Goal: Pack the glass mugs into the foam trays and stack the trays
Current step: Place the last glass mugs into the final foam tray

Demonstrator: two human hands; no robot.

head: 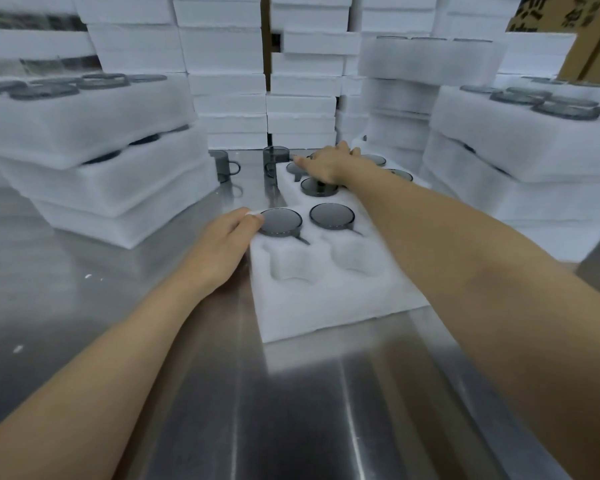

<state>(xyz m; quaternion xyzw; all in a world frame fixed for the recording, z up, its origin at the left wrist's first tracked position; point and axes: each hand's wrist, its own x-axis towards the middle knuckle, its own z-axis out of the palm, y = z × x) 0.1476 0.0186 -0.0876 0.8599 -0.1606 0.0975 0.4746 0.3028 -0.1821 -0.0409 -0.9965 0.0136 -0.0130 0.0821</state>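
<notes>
A white foam tray (329,306) lies on the steel table in front of me. Several grey glass mugs sit in its far pockets, among them one at the left (280,221) and one beside it (332,216). The two nearest pockets (291,268) hold nothing. My left hand (222,244) rests against the tray's left edge, its fingertips touching the rim of the left mug. My right hand (329,162) reaches across the far end of the tray, palm down over the mugs there; what its fingers hold is hidden. Two loose mugs (275,157) (222,166) stand beyond the tray.
Stacks of filled foam trays stand at the left (94,161) and the right (534,161). A wall of white foam blocks (229,81) closes the back. A cardboard box (589,36) is at the top right. The steel tabletop (291,410) stretches toward me.
</notes>
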